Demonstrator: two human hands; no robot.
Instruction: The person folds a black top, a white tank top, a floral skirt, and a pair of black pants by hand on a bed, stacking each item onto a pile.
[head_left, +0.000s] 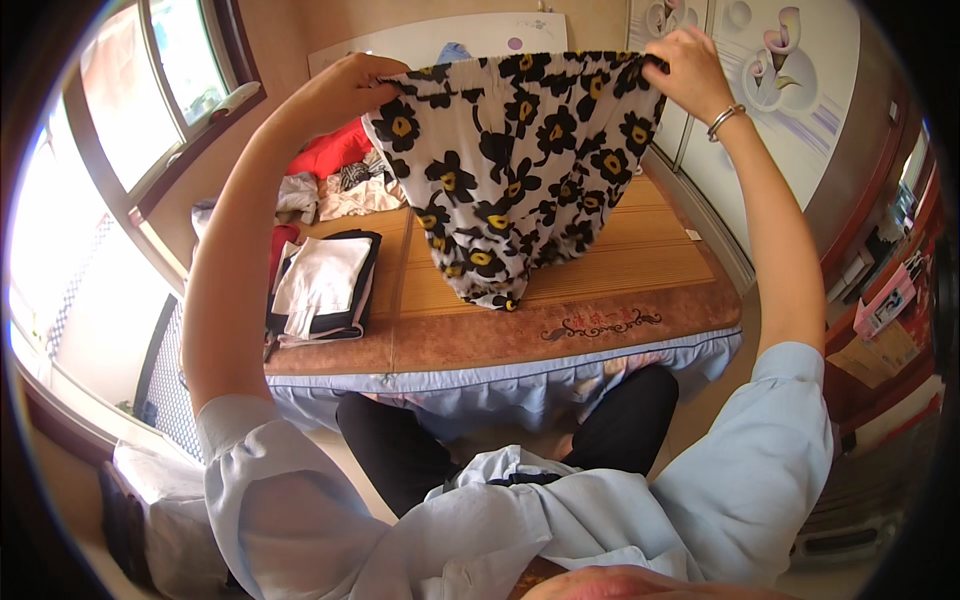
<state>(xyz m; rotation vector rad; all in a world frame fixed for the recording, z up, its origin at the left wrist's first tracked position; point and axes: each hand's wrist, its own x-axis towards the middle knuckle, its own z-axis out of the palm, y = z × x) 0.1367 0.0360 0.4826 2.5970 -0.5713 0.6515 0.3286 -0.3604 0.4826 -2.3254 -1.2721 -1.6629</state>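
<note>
White pants (517, 165) with a black and yellow flower print hang spread out in front of me, over the bed. My left hand (367, 82) grips one end of their gathered elastic waistband. At the other end of the waistband, my right hand (686, 71) pinches the fabric, a bangle on that wrist. The legs of the garment hang down close to the bed mat (660, 240); whether the hems touch it I cannot tell. To the left on the mat lies a stack of folded clothes (326, 281), with a white piece on top and black ones beneath.
Loose clothes, among them a red garment (334, 150) and a beige one (364, 196), lie heaped at the bed's far left. A pale blue ruffled bed skirt (487, 397) hangs at the near edge. Sliding wardrobe doors (780, 97) stand right, a window (124, 90) left.
</note>
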